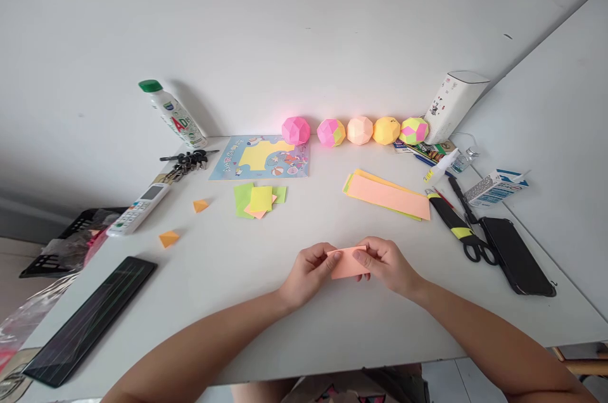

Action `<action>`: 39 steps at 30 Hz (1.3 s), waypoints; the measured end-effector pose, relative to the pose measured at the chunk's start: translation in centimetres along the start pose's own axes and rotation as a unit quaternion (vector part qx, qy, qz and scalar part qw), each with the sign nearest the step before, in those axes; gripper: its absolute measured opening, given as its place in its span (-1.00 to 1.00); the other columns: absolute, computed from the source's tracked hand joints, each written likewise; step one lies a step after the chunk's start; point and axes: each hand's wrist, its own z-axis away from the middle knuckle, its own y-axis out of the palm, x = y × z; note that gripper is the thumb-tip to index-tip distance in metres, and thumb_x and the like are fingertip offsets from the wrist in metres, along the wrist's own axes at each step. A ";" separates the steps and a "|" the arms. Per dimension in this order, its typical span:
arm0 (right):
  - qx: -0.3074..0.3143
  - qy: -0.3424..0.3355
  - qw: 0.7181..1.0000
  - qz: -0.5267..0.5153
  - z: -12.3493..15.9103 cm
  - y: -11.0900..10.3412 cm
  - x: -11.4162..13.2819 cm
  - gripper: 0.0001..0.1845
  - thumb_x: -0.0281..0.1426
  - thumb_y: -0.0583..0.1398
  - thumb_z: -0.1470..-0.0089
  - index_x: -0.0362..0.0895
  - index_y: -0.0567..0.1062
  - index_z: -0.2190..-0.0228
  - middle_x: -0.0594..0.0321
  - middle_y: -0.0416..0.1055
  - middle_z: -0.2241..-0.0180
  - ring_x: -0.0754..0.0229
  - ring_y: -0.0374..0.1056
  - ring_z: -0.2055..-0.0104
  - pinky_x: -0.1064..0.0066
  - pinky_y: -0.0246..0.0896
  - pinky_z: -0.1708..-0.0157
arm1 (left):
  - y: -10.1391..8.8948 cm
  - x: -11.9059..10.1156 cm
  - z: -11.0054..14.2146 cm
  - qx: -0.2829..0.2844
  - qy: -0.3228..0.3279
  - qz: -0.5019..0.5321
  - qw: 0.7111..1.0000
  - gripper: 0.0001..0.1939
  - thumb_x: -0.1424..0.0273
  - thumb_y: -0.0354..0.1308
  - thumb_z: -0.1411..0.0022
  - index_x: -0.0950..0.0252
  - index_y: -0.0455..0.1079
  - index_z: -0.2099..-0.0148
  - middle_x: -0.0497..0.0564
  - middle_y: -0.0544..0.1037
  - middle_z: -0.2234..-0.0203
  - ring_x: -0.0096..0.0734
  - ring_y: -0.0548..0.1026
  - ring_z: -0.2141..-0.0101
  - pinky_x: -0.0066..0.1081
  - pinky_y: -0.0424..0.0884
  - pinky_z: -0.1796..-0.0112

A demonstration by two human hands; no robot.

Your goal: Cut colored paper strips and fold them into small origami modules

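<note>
Between both hands I hold a salmon-orange piece of paper (349,265) above the table near its front edge. My left hand (310,271) pinches its left end, thumb on top. My right hand (387,265) grips the upper right part, with the thumb pressed on the face and some fingertips showing beneath. Whether the paper is one layer or folded, I cannot tell. Beyond the hands lie a stack of long paper strips (387,195) and a small pile of green, yellow and peach paper pieces (261,199). Two small folded orange pieces (169,239) lie to the left.
Several faceted paper balls (360,130) line the wall, one on a blue printed card (223,165). At left are a bottle (178,121), keys (187,164), a remote (140,210) and a tablet (90,320). At right are scissors (475,249), a cutter (449,216), glue (441,167) and a phone (517,255).
</note>
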 end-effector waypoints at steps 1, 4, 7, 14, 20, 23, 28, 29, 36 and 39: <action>0.001 0.000 1.000 0.001 0.0 0.0 0.0 -0.69 -0.16 0.14 -0.08 -0.18 0.39 0.41 0.28 0.40 0.54 0.25 0.39 0.51 0.48 0.22 0.55 | -0.1 0.0 0.0 0.000 0.001 -0.008 1.000 -0.66 0.14 0.01 -0.20 0.31 0.34 0.42 -0.05 0.43 0.54 -0.46 0.35 0.47 -0.43 0.26 0.40; -0.001 0.004 1.000 0.003 0.1 0.1 0.1 -0.69 -0.15 0.13 -0.08 -0.17 0.39 0.40 0.28 0.40 0.54 0.24 0.40 0.52 0.47 0.22 0.55 | -0.2 0.0 0.0 -0.007 -0.004 -0.024 1.000 -0.63 0.13 -0.03 -0.22 0.32 0.37 0.40 -0.04 0.44 0.52 -0.44 0.37 0.43 -0.41 0.28 0.35; -0.011 -0.002 1.000 0.006 0.1 0.1 0.2 -0.70 -0.16 0.13 -0.09 -0.17 0.38 0.41 0.28 0.41 0.54 0.25 0.39 0.52 0.48 0.20 0.56 | -0.1 -0.1 0.0 0.006 -0.020 0.005 1.000 -0.67 0.13 -0.02 -0.21 0.31 0.32 0.29 -0.02 0.48 0.49 -0.41 0.41 0.42 -0.39 0.32 0.37; -0.023 -0.008 1.000 -0.007 0.0 0.1 0.3 -0.76 -0.22 0.12 -0.10 -0.15 0.37 0.42 0.30 0.39 0.54 0.26 0.36 0.50 0.45 0.24 0.54 | 0.3 0.3 -0.3 0.068 -0.051 0.043 0.995 -0.70 0.20 0.13 -0.14 0.32 0.17 0.29 0.04 0.50 0.44 -0.46 0.45 0.52 -0.44 0.31 0.52; 0.016 0.025 0.999 -0.044 0.0 0.9 0.0 -0.73 -0.37 0.19 -0.01 -0.13 0.27 0.23 0.28 0.41 0.46 0.24 0.37 0.43 0.48 0.22 0.56 | 0.2 0.2 -0.4 0.040 -0.039 0.038 0.998 -0.70 0.18 0.14 -0.13 0.31 0.19 0.31 -0.02 0.48 0.55 -0.45 0.44 0.50 -0.40 0.34 0.46; 0.017 0.026 0.998 -0.052 0.1 1.1 -0.1 -0.68 -0.44 0.18 0.03 -0.10 0.24 0.20 0.32 0.39 0.47 0.25 0.36 0.43 0.45 0.25 0.50 | 0.3 0.4 -0.2 0.034 -0.044 0.022 0.998 -0.67 0.16 0.17 -0.10 0.31 0.21 0.30 -0.05 0.46 0.57 -0.48 0.41 0.52 -0.41 0.33 0.45; 0.005 0.021 1.000 0.010 0.0 0.2 0.3 -0.65 -0.52 0.18 0.12 -0.08 0.25 0.24 0.33 0.37 0.39 0.27 0.31 0.41 0.46 0.20 0.46 | 0.3 0.8 0.0 0.017 -0.037 0.002 0.999 -0.67 0.15 0.15 -0.10 0.32 0.24 0.28 -0.09 0.42 0.61 -0.51 0.37 0.55 -0.43 0.30 0.46; 0.003 0.017 1.000 0.025 0.0 -0.1 0.4 -0.66 -0.54 0.16 0.12 -0.09 0.24 0.25 0.34 0.37 0.41 0.29 0.29 0.43 0.47 0.17 0.47 | 0.3 0.8 0.0 0.013 -0.036 -0.001 0.999 -0.67 0.15 0.15 -0.11 0.32 0.25 0.26 -0.09 0.42 0.61 -0.51 0.36 0.55 -0.43 0.30 0.46; 0.003 -0.025 0.998 0.052 -0.5 -1.9 0.5 -0.71 -0.54 0.13 0.08 -0.10 0.26 0.25 0.43 0.21 0.54 0.34 0.16 0.50 0.48 0.11 0.48 | 0.0 0.7 0.0 -0.016 -0.008 -0.043 0.999 -0.72 0.18 0.09 -0.16 0.31 0.25 0.23 -0.09 0.41 0.59 -0.48 0.38 0.52 -0.42 0.31 0.45; 0.040 -0.033 0.998 0.027 -0.6 -2.1 0.1 -0.73 -0.47 0.15 0.03 -0.09 0.31 0.21 0.35 0.21 0.45 0.32 0.19 0.46 0.50 0.15 0.54 | -0.3 0.9 0.0 -0.038 0.052 -0.129 0.990 -0.82 0.26 0.05 -0.19 0.28 0.27 0.27 -0.06 0.43 0.55 -0.46 0.39 0.47 -0.44 0.30 0.45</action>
